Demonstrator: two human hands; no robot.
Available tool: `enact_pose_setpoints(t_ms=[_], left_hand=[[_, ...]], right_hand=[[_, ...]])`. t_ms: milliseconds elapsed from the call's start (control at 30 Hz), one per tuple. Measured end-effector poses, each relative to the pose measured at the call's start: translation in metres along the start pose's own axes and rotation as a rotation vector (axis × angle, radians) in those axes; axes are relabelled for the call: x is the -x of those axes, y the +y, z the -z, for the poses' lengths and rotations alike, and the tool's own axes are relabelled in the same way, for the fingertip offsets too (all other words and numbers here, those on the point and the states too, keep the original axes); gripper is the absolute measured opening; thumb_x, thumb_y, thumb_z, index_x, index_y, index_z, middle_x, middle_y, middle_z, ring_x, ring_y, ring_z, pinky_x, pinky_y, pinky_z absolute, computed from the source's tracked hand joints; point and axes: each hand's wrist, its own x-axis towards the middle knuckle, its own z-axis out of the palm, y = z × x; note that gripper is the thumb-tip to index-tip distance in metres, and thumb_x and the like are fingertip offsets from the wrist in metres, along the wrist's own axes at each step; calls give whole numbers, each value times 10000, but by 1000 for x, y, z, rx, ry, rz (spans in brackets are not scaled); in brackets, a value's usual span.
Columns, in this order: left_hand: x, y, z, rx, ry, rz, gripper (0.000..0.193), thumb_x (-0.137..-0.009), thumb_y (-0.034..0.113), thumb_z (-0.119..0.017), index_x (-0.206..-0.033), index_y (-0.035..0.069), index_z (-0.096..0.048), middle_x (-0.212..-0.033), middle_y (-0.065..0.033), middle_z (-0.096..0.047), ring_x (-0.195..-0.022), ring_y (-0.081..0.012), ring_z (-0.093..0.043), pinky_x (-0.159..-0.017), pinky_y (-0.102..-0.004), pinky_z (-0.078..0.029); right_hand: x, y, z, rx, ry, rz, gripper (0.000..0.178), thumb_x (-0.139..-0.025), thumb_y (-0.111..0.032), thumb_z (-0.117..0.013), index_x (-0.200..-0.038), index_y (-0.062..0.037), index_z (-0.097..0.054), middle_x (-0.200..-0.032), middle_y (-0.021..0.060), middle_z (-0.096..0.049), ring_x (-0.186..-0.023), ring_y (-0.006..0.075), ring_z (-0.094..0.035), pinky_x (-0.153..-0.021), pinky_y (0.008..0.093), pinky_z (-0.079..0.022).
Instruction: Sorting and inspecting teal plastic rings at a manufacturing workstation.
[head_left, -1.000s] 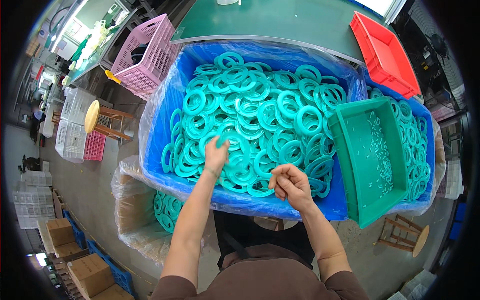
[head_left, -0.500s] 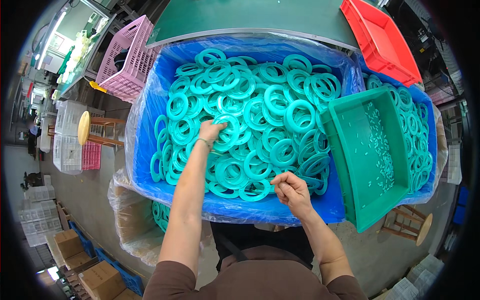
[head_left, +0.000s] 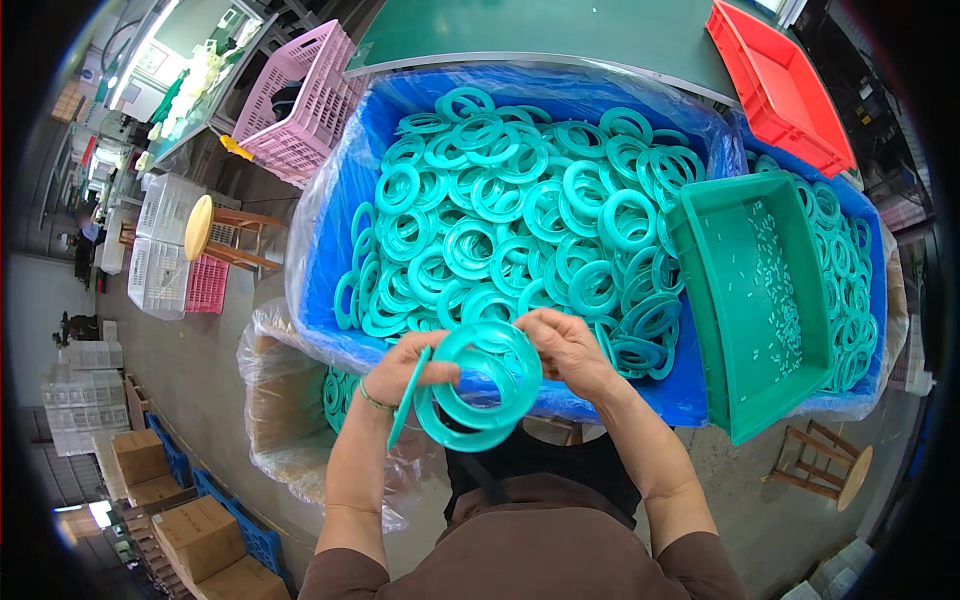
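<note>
Head view shows the left hand (head_left: 410, 368) with its grip clenched on several teal rings (head_left: 480, 413), one turned edge-on, above the near edge of a blue bin (head_left: 658, 402) heaped with similar ones. Fingertips of the right hand (head_left: 566, 350) grasp the front ring's upper right rim; a green tray (head_left: 728, 310) of small pale pieces sits to the right.

– Where is the ring pile (head_left: 528, 212) lying?
– In the box (head_left: 660, 400); a tray (head_left: 730, 270) is sitting at its right, a counter (head_left: 540, 35) is standing behind, a crate (head_left: 328, 105) is resting left of that
</note>
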Motion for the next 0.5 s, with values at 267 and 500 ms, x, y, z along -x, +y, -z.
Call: enact_pose_setpoints(t_ms=[267, 500], left_hand=[[30, 3, -29, 64, -27, 7, 308, -744, 123, -647, -1014, -18, -598, -740, -13, -576, -678, -72, -514, -610, -218, -415], [33, -1, -42, 60, -17, -6, 312, -771, 188, -647, -1006, -11, -597, -746, -14, -573, -678, -73, -510, -617, -214, -401]], right_hand=[[31, -13, -16, -56, -330, -208, 250, -894, -305, -536, -813, -69, -556, -553, -64, -406, -429, 11, -300, -382, 195, -213], [40, -14, -18, 427, -99, 251, 231, -875, -210, -563, -783, 1, -545, -580, -57, -434, -513, 17, -330, -431, 214, -260]])
